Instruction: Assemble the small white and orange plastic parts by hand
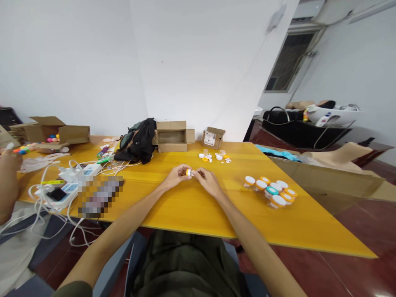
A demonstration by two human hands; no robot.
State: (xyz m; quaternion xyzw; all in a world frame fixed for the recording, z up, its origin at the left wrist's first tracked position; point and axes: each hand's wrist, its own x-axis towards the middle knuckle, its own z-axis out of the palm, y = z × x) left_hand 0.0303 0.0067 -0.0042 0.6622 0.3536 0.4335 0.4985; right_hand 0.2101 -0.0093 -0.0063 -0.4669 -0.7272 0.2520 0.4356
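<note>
Over the middle of the table, my left hand (175,177) is closed around a small jar (188,172) with an orange and white lid and a clear part. My right hand (208,180) pinches the clear end of that jar from the other side. The fingers partly cover it, so its full shape is hidden. Beyond the hands lie loose white and orange lids (205,159) and small round white pieces. To the right stands a cluster of clear jars (260,184) with white, orange and teal lids.
An open cardboard box (172,146), a smaller box (213,138) and a black bag (139,144) line the back. White cables and power strips (69,192) lie left, near a pixelated object (100,198). Another person's arm (9,181) reaches in at far left.
</note>
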